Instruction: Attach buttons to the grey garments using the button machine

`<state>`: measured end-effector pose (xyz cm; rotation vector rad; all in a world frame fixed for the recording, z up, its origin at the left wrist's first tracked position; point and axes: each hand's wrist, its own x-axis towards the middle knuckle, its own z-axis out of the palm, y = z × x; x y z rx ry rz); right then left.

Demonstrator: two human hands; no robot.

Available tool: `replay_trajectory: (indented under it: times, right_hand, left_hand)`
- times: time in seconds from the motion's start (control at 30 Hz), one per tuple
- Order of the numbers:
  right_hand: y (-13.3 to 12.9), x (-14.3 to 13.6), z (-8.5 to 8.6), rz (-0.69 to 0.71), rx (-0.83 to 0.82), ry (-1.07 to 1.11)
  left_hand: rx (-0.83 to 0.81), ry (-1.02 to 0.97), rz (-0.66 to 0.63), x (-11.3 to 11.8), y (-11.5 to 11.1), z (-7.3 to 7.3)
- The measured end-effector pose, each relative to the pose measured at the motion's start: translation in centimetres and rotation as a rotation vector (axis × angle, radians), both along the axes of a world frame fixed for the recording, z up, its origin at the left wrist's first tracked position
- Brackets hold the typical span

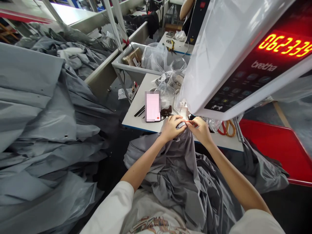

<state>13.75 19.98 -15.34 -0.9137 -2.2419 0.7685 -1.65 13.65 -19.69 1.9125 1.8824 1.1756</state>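
Observation:
Grey fabric (168, 169) hangs in loose folds over my lap, and its upper edge rises to the front of the table. My left hand (170, 128) is closed on that edge, its fingers bent over the cloth. Close on its right, my right hand (201, 130) pinches the same edge between thumb and fingers. Both hands are at the lit working spot beneath a white machine (219, 65) with a red digit display. The fingertips partly hide the exact spot gripped.
A phone (153, 109) and dark thin sticks (139, 111) lie on the white table (134, 120). Scissors (230, 128) with orange handles sit right of my hands. Grey fabric piles (36, 146) fill the left. A red surface (273, 146) is at right; a bin (126, 66) stands behind.

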Motion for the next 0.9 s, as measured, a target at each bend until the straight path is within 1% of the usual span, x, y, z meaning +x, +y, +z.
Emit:
replay_trajectory:
  times: [0.23,0.43,0.53,0.67,0.8,0.9]
  right_hand:
    - [0.1,0.1,-0.8,-0.033,-0.091,0.019]
    - [-0.2,0.0,-0.5,0.012,0.046,0.011]
    - [-0.3,0.0,-0.4,0.020,0.058,0.004]
    - [0.0,0.1,-0.6,0.026,-0.006,0.010]
    - [0.4,0.4,-1.0,0.027,-0.108,0.018]
    - [0.4,0.5,-1.4,0.023,-0.147,0.050]
  left_hand:
    - [0.008,-0.005,-0.006,-0.1,0.0,-0.1]
    - [0.015,-0.012,-0.003,0.0,0.0,-0.1]
    - [0.008,-0.010,-0.003,0.0,0.0,-0.1]
    - [-0.001,-0.007,-0.010,0.0,0.0,-0.1]
    - [0.020,0.003,-0.013,-0.1,0.0,-0.1]
    - [0.018,0.002,-0.010,0.0,0.0,-0.1]
